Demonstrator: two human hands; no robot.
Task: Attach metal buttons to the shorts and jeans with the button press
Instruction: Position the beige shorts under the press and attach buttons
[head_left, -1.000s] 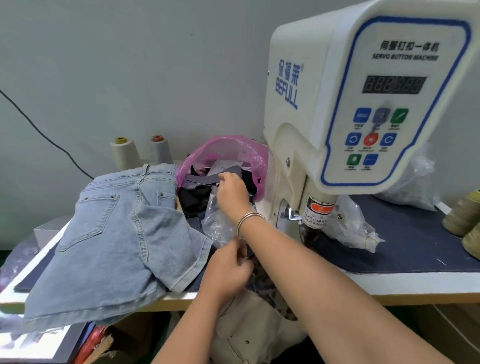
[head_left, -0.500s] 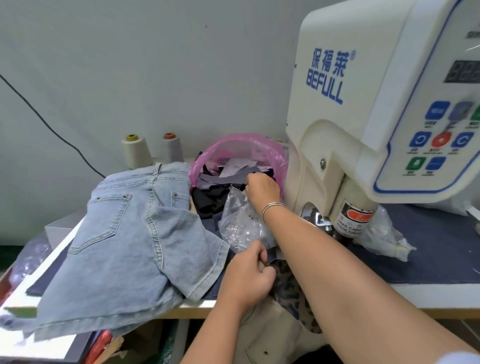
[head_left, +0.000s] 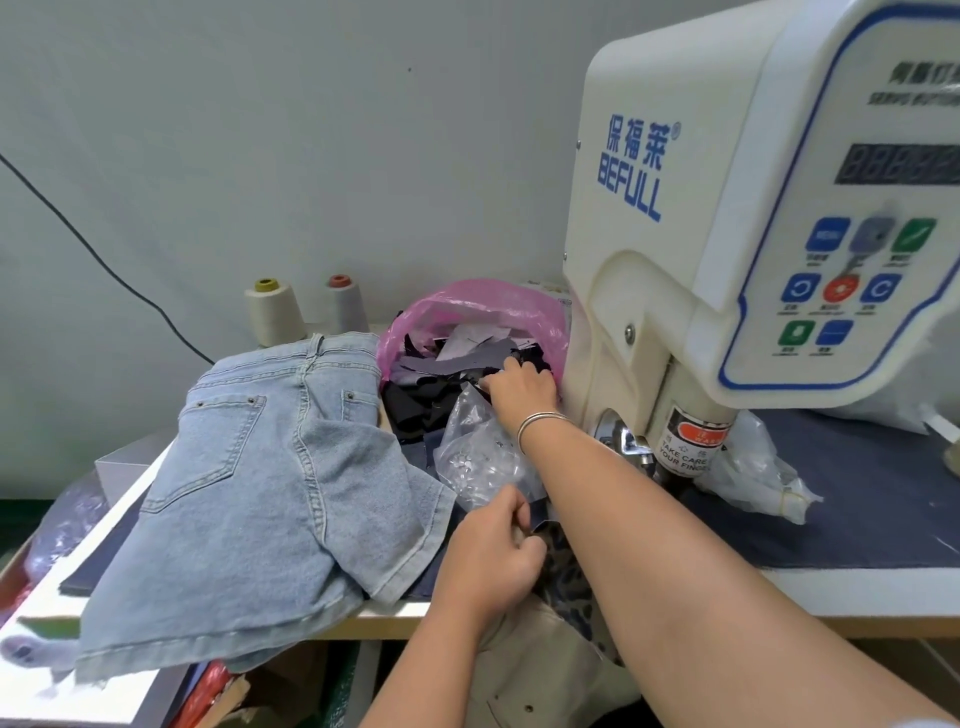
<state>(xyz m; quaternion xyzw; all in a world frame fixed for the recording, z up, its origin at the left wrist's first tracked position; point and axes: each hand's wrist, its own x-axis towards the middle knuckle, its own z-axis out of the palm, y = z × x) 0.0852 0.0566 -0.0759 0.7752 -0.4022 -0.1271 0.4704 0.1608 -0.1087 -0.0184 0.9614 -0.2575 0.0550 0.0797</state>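
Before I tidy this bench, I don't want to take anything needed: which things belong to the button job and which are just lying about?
In use:
button press
light denim shorts
clear bag of metal buttons, pinched by the left hand; right hand at its top

Lying about:
two thread cones
pink bag of fabric scraps
crumpled clear bag

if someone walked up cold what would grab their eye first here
The big cream button press machine with blue BEFULL lettering fills the right side. Left of it, pale blue denim shorts drape over the table edge, with a pink plastic bag of dark fabric scraps behind. Between them, the right hand reaches to the top of a clear plastic bag of small metal buttons, while the left hand pinches dark cloth.
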